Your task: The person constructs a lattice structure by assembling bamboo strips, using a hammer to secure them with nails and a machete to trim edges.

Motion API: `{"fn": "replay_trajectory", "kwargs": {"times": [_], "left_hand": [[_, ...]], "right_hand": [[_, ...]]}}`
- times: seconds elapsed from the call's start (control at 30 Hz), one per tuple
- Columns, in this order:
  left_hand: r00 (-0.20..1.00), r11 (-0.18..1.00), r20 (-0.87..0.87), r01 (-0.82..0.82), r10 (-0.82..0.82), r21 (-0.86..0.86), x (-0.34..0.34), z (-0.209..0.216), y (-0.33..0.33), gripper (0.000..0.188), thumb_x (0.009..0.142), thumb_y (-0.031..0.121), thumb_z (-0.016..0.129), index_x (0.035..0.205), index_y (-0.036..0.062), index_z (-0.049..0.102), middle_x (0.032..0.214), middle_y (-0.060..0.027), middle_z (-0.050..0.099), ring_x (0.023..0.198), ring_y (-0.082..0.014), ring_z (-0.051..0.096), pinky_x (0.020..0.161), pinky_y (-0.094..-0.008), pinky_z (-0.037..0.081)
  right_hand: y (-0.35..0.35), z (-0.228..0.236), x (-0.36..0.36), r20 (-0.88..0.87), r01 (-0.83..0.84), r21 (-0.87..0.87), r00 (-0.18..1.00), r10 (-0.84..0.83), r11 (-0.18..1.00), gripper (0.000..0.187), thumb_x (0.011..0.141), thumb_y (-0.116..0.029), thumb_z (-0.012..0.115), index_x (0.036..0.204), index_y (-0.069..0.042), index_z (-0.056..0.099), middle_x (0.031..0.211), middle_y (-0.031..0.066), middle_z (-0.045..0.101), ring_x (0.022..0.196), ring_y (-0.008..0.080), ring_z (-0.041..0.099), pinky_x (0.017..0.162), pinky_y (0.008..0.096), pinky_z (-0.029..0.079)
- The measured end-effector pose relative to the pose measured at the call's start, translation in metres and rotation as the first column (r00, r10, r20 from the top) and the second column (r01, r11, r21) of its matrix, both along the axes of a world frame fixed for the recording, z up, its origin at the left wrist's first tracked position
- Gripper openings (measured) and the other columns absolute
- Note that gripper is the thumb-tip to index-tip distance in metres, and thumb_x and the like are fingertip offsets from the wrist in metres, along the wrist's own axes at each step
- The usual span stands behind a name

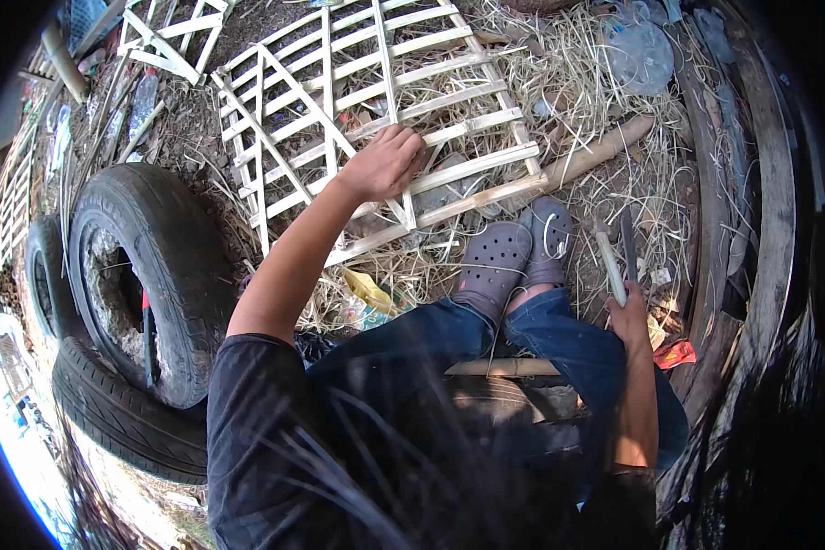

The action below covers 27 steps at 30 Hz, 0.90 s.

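Note:
A lattice panel of pale bamboo slats [357,69] lies on the ground in front of me, with crosswise and slanting strips over its rows. My left hand [387,163] reaches across to its near part, fingers closed on a slat close to where an upright strip crosses. Low at the right, beside my knee, my right hand [629,319] is closed around a knife, whose narrow dark blade [629,240] points away from me. A short pale bamboo piece [610,263] sticks out alongside the blade at the same hand; whether the fingers grip it too is unclear.
Old tyres [188,275] stand and lie at my left. Another lattice piece [176,38] is at the far left. Shavings [559,92] cover the ground, a bamboo pole [605,151] lies right of the panel, and long wooden beams [765,183] border the right side. Grey clogs [497,261] are on my feet.

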State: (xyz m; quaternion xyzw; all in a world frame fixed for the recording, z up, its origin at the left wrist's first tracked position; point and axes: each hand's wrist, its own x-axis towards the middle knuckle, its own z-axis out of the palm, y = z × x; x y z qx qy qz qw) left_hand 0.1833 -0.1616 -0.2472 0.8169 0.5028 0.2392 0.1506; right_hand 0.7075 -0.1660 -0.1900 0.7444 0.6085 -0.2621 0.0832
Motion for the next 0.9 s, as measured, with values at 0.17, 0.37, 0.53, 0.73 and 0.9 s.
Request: {"fn": "replay_trajectory", "kwargs": {"times": [0.17,0.37,0.53,0.73,0.9], "left_hand": [[0.999,0.997,0.033,0.009,-0.012,0.08,-0.008,-0.004,-0.004,0.019,0.087,0.005,0.051,0.104,-0.0007,0.046,0.095,-0.0169,0.048,0.092,-0.0349,0.046,0.085,-0.0436,0.04],[1.0,1.0,0.027,0.004,-0.005,0.021,0.01,-0.006,0.007,0.018,0.086,0.006,0.051,0.103,0.0009,0.046,0.097,-0.0166,0.049,0.095,-0.0349,0.047,0.087,-0.0435,0.04],[1.0,0.999,-0.002,-0.017,0.017,-0.032,-0.009,-0.01,-0.004,0.019,0.085,0.004,0.053,0.103,0.0021,0.047,0.096,-0.016,0.049,0.096,-0.0354,0.047,0.088,-0.0427,0.04],[1.0,1.0,0.004,0.006,-0.006,0.021,-0.003,-0.009,0.001,0.019,0.086,0.005,0.052,0.103,0.0008,0.047,0.096,-0.0161,0.048,0.093,-0.0348,0.046,0.087,-0.0427,0.04],[1.0,1.0,-0.004,-0.021,0.021,-0.015,-0.001,-0.011,0.003,0.019,0.086,0.009,0.049,0.102,0.001,0.046,0.095,-0.016,0.049,0.096,-0.0352,0.046,0.091,-0.0434,0.039]], "right_hand": [[0.004,-0.011,0.016,-0.039,-0.084,-0.012,0.996,0.083,0.996,0.04,0.087,-0.023,0.067,0.115,0.002,0.054,0.077,0.017,0.065,0.066,0.032,0.064,0.058,0.0404,0.05],[-0.007,0.08,-0.012,-0.236,0.246,-0.271,0.92,-0.312,0.931,0.028,0.093,-0.027,0.062,0.108,-0.004,0.055,0.055,-0.0035,0.044,0.036,0.006,0.039,0.03,0.0239,0.033],[-0.044,0.122,-0.087,-0.438,0.35,-0.401,0.739,-0.513,0.847,0.023,0.096,-0.031,0.059,0.095,-0.01,0.049,0.056,-0.0059,0.039,0.037,0.0048,0.036,0.031,0.0228,0.031],[-0.082,0.092,-0.147,-0.631,0.088,-0.584,0.576,-0.519,0.807,0.03,0.101,-0.027,0.048,0.078,-0.007,0.044,0.05,-0.0001,0.04,0.034,0.0088,0.037,0.031,0.0254,0.031],[-0.093,0.046,-0.195,-0.697,-0.103,-0.484,0.646,-0.311,0.869,0.032,0.096,-0.031,0.058,0.078,-0.006,0.049,0.052,-0.0023,0.046,0.04,0.0051,0.041,0.036,0.0237,0.032]]}}
